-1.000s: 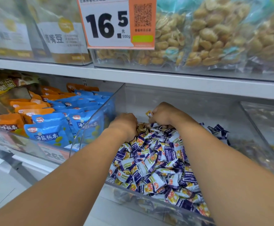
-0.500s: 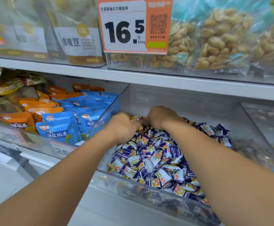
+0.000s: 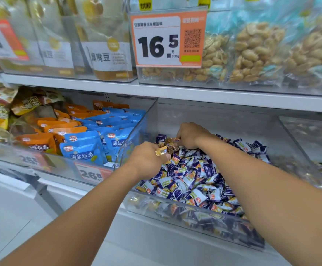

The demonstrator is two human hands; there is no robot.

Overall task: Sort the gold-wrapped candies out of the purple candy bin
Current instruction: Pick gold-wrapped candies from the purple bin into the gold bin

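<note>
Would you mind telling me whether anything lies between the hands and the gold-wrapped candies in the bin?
Nothing visible does. The gold candies lie on top of the purple ones at the back of the bin. The left hand already pinches one, and the right hand rests on the cluster.

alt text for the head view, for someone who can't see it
Two bare hands reach into a clear bin of purple candies; the left hand pinches a gold candy, the right hand grips more gold ones at the back.
</note>
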